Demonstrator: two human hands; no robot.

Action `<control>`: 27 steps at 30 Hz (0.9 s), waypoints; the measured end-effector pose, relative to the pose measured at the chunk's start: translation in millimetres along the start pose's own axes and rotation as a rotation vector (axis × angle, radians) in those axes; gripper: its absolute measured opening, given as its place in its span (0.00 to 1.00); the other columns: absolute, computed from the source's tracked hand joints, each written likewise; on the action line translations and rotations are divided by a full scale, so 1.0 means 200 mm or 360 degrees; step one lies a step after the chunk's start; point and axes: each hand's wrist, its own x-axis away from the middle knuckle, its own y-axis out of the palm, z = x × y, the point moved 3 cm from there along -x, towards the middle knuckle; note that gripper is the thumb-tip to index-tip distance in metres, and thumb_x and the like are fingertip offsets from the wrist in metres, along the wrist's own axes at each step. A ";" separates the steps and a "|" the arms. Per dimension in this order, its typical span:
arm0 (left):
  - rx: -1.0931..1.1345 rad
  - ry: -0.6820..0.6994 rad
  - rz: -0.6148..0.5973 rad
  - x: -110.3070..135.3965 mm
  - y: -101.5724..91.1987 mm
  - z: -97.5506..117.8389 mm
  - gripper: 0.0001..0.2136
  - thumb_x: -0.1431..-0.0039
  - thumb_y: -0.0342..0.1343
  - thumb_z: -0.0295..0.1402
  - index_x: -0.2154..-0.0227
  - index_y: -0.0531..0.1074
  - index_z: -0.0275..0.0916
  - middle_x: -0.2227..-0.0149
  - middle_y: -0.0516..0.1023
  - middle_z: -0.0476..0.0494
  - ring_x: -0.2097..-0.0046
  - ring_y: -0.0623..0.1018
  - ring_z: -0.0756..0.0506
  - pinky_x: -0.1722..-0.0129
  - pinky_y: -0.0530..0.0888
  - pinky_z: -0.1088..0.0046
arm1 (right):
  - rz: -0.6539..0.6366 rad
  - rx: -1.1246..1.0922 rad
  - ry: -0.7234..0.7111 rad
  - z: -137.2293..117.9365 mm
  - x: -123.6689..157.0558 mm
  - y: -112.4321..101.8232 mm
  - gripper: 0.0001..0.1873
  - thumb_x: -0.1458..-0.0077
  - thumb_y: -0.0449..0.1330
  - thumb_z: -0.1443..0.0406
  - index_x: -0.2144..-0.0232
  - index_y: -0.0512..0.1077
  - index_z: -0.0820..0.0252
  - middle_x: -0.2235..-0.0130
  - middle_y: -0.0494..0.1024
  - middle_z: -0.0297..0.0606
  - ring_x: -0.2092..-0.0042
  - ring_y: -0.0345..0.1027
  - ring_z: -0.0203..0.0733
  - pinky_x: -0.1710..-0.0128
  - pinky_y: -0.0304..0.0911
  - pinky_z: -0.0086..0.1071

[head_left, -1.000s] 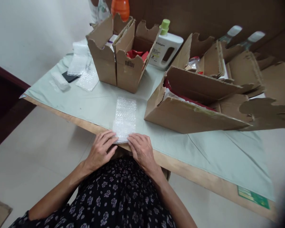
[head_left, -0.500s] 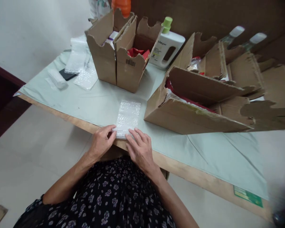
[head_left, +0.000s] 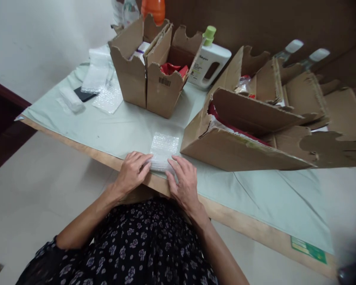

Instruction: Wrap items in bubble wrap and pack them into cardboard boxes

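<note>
A clear sheet of bubble wrap lies at the table's front edge, its near end folded over into a thick flat band. My left hand closes on the left end of that fold, thumb below and fingers above. At the right end, my right hand holds the fold between thumb and fingers. The far part of the sheet lies flat on the cloth. Whether anything is inside the fold, I cannot tell.
Cut cardboard boxes stand behind the sheet, and a larger group of boxes is close on the right. Further left are more bubble wrap pieces, a rolled piece and a dark phone-like object. A white bottle stands behind.
The near end of the bubble wrap has been folded away from me, so the flat part is shorter. Both hands have shifted slightly right in view with it.
</note>
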 end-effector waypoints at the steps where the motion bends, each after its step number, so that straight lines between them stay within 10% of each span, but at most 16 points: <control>1: -0.0035 -0.0017 -0.0028 -0.04 0.02 -0.02 0.12 0.31 0.51 0.32 0.52 0.78 0.37 0.60 0.82 0.39 0.58 0.78 0.40 0.53 0.76 0.57 | 0.0000 0.0052 -0.0016 0.00 0.00 0.00 0.18 0.31 0.55 0.65 0.42 0.72 0.53 0.40 0.77 0.45 0.39 0.67 0.53 0.41 0.61 0.49; 8: -0.0035 -0.0285 0.0159 -0.10 -0.01 -0.07 0.14 0.35 0.56 0.36 0.50 0.77 0.37 0.58 0.81 0.38 0.55 0.78 0.39 0.50 0.76 0.57 | -0.0244 0.0120 -0.0065 0.06 -0.09 0.11 0.17 0.32 0.58 0.65 0.44 0.75 0.58 0.43 0.79 0.46 0.39 0.67 0.54 0.41 0.60 0.49; 16: 0.1538 -0.1184 0.0087 0.20 0.00 0.08 0.21 0.43 0.67 0.39 0.48 0.77 0.38 0.51 0.83 0.39 0.50 0.82 0.41 0.46 0.77 0.62 | -0.0008 -0.0536 0.0268 0.02 -0.07 0.05 0.14 0.30 0.55 0.61 0.51 0.79 0.55 0.53 0.84 0.41 0.51 0.76 0.47 0.47 0.66 0.43; 21: 0.2294 -0.1223 0.0162 0.15 0.09 0.16 0.20 0.51 0.74 0.37 0.55 0.79 0.38 0.57 0.85 0.44 0.51 0.82 0.42 0.45 0.76 0.64 | -0.0064 -0.0680 0.0240 -0.10 0.03 -0.05 0.12 0.32 0.57 0.59 0.52 0.79 0.52 0.54 0.84 0.39 0.50 0.75 0.48 0.46 0.66 0.45; 27: 0.2345 -0.1186 -0.0122 0.14 0.11 0.21 0.22 0.52 0.73 0.39 0.55 0.77 0.37 0.59 0.84 0.41 0.54 0.82 0.40 0.48 0.76 0.60 | 0.0075 -0.0994 0.0615 0.00 0.07 -0.19 0.21 0.35 0.58 0.52 0.44 0.73 0.53 0.43 0.76 0.44 0.45 0.72 0.50 0.43 0.66 0.48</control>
